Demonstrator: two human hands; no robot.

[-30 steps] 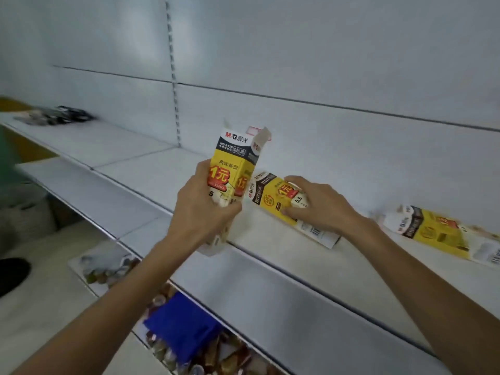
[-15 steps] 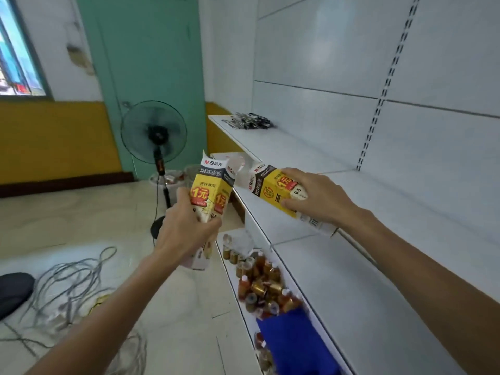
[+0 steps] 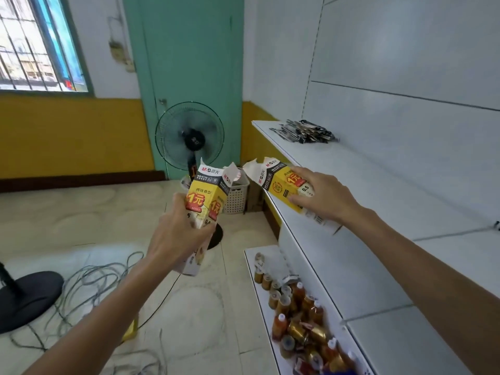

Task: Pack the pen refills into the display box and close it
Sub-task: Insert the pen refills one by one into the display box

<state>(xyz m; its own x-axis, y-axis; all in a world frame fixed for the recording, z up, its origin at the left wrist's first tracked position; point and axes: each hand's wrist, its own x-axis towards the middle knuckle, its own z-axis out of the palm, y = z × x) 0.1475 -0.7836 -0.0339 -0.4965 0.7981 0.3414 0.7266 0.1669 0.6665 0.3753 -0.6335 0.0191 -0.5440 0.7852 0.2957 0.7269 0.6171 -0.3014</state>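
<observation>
My left hand [image 3: 176, 239] grips a yellow, black and white display box [image 3: 207, 196], held upright over the floor with its top flaps open. My right hand [image 3: 324, 197] holds a second, matching display box [image 3: 281, 182], tilted with its open end pointing left, just above the front edge of the white shelf [image 3: 378, 201]. A dark pile of pen refills [image 3: 304, 131] lies at the far end of that shelf, well beyond both hands. What is inside the boxes is hidden.
A lower shelf [image 3: 263, 307] holds several small orange and gold bottles [image 3: 297, 315]. A standing fan [image 3: 189, 136] and a white basket [image 3: 238, 196] stand by the green door. Loose cables [image 3: 89, 288] and a black fan base [image 3: 24, 296] lie on the floor at left.
My right hand has lifted the second box off the shelf. The view has swung left along the shelf, bringing the refill pile, fan and door into sight; both boxes stay in hand.
</observation>
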